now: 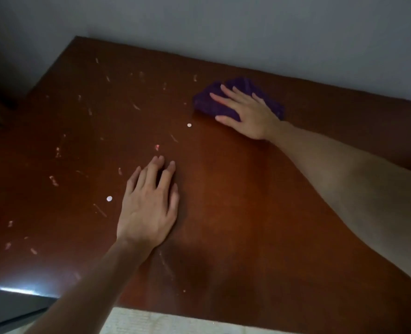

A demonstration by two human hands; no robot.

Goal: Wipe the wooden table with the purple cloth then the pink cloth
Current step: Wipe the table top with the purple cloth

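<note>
Item: purple cloth point(233, 100), upper right of frame, pressed flat under my right hand point(245, 112). Left hand point(149, 206) rested released on bench point(236, 213). Left-side specks unwiped; pink cloth unseen.

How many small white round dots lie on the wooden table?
2: one white dot near the purple cloth, another white dot beside the left hand.

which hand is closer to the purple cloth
Right. The right hand presses flat on the purple cloth; the left hand rests on bare wooden table, nearer the person.
</note>
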